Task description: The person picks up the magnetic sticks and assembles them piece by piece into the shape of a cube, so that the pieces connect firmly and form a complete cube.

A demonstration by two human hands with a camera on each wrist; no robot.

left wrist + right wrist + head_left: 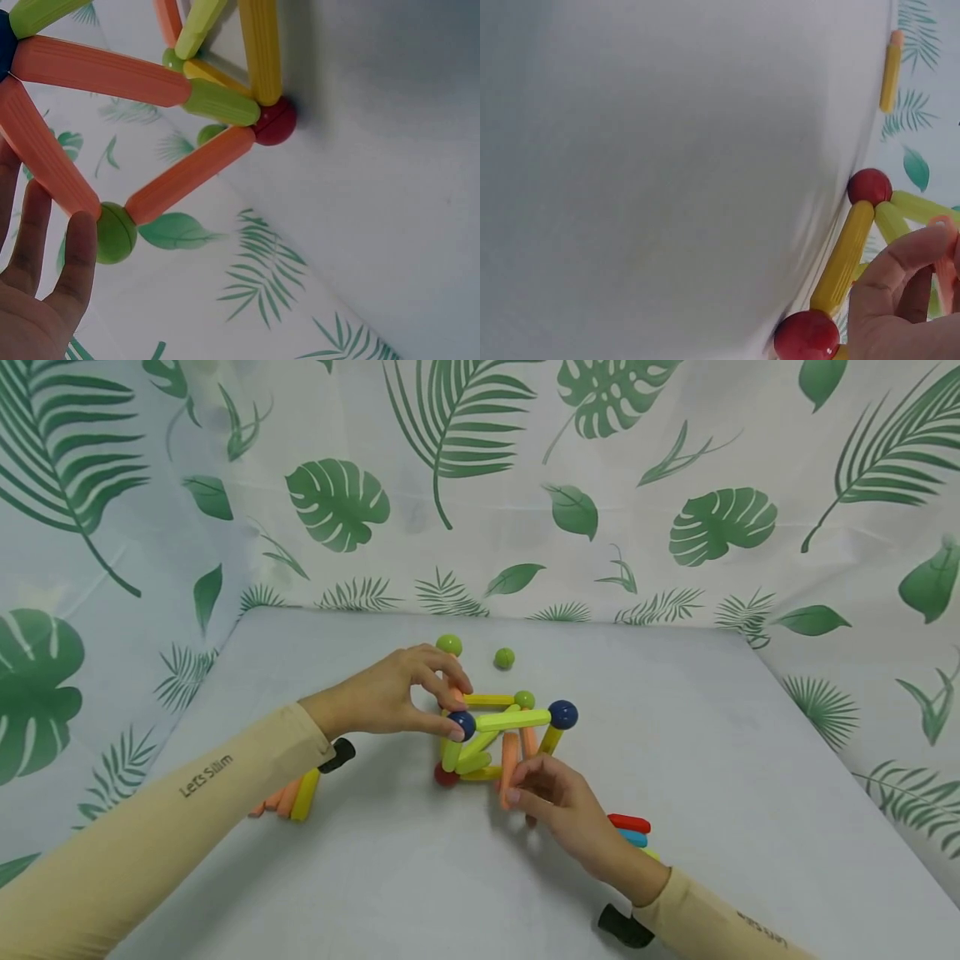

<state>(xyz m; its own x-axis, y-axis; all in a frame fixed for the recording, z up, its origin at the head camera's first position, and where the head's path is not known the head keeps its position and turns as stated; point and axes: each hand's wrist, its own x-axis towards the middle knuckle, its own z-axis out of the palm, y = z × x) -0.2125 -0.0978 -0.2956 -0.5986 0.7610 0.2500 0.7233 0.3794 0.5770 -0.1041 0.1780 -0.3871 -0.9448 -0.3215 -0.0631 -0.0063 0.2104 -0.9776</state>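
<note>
Past beige left sleeve (pixel 165 818): pinching near-upright orange stick (pixel 511 752) in right grip (pixel 573 818), right of navy ball (pixel 462 723) held by left grip (pixel 393 693).

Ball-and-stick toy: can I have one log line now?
left hand: grips toy at blue ball | right hand: pinches orange stick | loose green ball: beyond toy

Top rod (pixel 513 720), centre: lime
Upright rod (pixel 509 756), centre: salmon
Ball (pixel 563 715), right of centre: navy
Backdrop (pixel 487 539), top: white, green leaf print
Sleeves (pixel 150 843), lower corners: beige, black lettering
Tabletop (pixel 712 718): pale grey
</note>
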